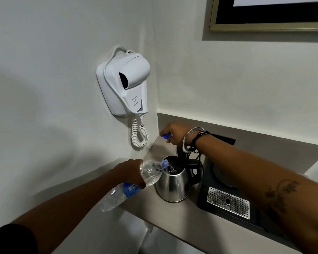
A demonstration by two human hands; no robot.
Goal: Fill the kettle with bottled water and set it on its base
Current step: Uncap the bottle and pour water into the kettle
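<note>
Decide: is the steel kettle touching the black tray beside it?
Apart. The head view shows a strip of bare counter between the steel kettle and the black tray.

Single head-worn wide-angle view, looking forward and down, close over shelf [173, 224] in wall corner

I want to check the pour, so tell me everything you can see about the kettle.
The kettle is a shiny steel jug with a black handle on its right side and its lid up at the back. It stands upright on the counter, left of the black tray, not on its base. The mouth of a clear water bottle, tilted in the left hand, is over its opening, pouring water in. The right hand, holding a blue cap, is behind it.
</note>
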